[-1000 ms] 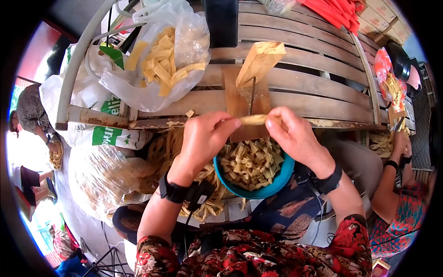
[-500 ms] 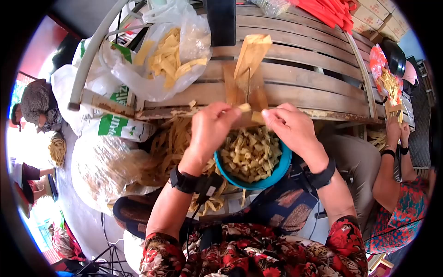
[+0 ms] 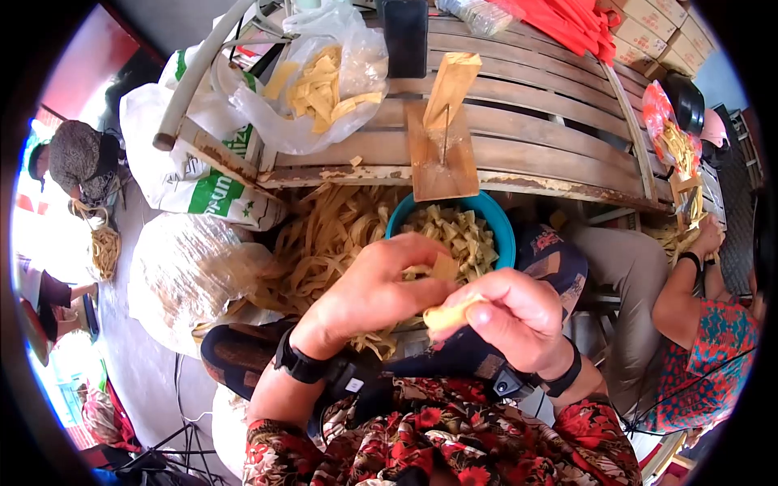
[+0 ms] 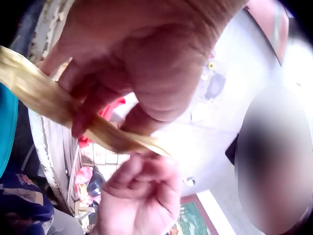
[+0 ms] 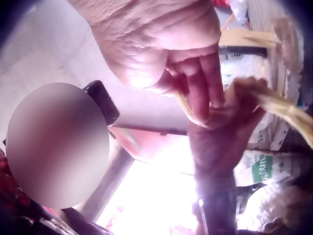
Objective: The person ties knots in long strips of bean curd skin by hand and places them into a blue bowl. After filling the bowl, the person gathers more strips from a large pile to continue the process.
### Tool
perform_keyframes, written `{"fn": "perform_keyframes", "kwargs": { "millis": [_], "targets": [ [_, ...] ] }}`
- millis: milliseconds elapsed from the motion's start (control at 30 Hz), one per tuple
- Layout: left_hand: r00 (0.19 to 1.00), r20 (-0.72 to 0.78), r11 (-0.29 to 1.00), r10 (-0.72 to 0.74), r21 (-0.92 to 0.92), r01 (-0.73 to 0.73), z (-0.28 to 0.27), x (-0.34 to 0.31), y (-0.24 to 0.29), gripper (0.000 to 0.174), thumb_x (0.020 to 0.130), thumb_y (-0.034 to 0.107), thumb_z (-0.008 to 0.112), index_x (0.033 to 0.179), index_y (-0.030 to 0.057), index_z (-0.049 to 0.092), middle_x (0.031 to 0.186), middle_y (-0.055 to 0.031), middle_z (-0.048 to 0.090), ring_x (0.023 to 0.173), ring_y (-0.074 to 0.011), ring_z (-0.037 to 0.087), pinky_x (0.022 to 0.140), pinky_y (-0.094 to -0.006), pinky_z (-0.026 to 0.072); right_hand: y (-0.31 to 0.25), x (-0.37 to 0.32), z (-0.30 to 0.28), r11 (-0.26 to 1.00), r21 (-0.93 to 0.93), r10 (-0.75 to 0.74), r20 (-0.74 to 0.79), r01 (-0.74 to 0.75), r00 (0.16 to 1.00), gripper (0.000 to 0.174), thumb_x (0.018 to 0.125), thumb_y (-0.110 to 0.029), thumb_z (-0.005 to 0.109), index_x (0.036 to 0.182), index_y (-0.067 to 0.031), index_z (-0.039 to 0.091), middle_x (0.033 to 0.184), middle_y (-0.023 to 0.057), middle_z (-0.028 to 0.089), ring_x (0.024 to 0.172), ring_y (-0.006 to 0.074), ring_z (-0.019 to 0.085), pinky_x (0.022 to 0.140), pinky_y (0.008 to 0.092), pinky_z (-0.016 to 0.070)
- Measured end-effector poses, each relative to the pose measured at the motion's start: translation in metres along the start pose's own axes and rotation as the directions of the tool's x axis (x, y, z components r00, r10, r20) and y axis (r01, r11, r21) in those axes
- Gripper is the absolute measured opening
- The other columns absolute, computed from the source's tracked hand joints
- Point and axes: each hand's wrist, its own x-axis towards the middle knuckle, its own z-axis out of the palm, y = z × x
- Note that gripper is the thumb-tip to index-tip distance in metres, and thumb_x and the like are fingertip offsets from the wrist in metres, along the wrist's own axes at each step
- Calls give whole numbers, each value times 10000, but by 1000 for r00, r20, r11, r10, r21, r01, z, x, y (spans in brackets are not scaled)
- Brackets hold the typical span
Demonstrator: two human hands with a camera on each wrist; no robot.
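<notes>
A pale yellow strip [image 3: 450, 314] [image 4: 41, 98] runs between both hands, which are low in front of the lap. My left hand [image 3: 377, 292] [image 4: 146, 58] has the strip between curled fingers, and part of it sticks up past them. The right hand [image 3: 519, 316] [image 5: 161, 44] pinches the strip's other end between thumb and fingers. Just beyond the hands is a teal bowl [image 3: 504, 223] holding many short, folded yellow pieces [image 3: 466, 243]. A wooden board [image 3: 454, 180] with an upright block [image 3: 450, 85] and a thin metal rod [image 3: 445, 138] overhangs the bowl's far rim.
Behind stands a slatted bench [image 3: 551, 150] with a plastic bag of strips [image 3: 356, 130] and a black box [image 3: 405, 40]. Loose strips [image 3: 324, 243] and a wrapped bundle [image 3: 190, 275] lie left of the bowl. Another person [image 3: 697, 348] sits at the right.
Both hands have come down from the board's edge toward the lap, nearer the body. Two short pieces were at the fingertips half a second ago; a longer strip is now between the hands.
</notes>
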Motion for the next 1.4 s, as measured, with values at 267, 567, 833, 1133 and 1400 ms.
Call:
{"fn": "perform_keyframes", "kwargs": {
  "millis": [267, 567, 833, 1133, 1400],
  "targets": [
    [997, 7, 715, -74, -697, 58, 9, -15, 0, 214, 825, 8, 633, 1023, 0, 551, 909, -66, 624, 824, -137, 613, 683, -273, 526, 39, 0, 1, 929, 208, 333, -117, -305, 936, 203, 928, -228, 553, 904, -28, 525, 707, -3, 554, 562, 54, 530, 507, 180, 428],
    [952, -303, 995, 38, -80, -65, 24, -17, -8, 85, 798, -14, 617, 881, -20, 632, 780, -53, 645, 694, -79, 591, 611, -225, 485, 27, -7, 15, 986, 94, 161, -301, -139, 940, 413, 866, -26, 594, 1241, -39, 423, 974, 46, 536, 635, 4, 456, 558, 144, 396],
    [975, -87, 693, -203, -716, 80, 24, -17, -10, 193, 839, 56, 567, 1024, 0, 565, 861, -52, 628, 753, -112, 587, 676, -237, 472, 16, -5, 4, 542, 798, 449, -9, -264, 894, 477, 835, 37, 525, 1293, -47, 422, 978, 93, 619, 419, 19, 379, 419, 180, 349],
    [948, 314, 450, -59, -839, 306, 26, -17, -20, 303, 884, 194, 537, 1086, -32, 537, 881, -153, 633, 766, -260, 658, 674, -321, 542, 16, -4, 9, 987, 145, 105, -263, -68, 959, 371, 900, -30, 550, 1246, -21, 414, 929, 57, 603, 714, 69, 553, 583, 185, 435],
    [995, 86, 930, -56, -359, 84, 21, -24, -8, 276, 845, 165, 668, 1047, 13, 556, 822, -6, 611, 663, -51, 546, 576, -200, 431, 7, -13, -13, 885, 152, 446, -6, -440, 895, 234, 938, -217, 520, 850, -6, 570, 663, -8, 563, 558, 29, 464, 489, 196, 367]
  ]
}}
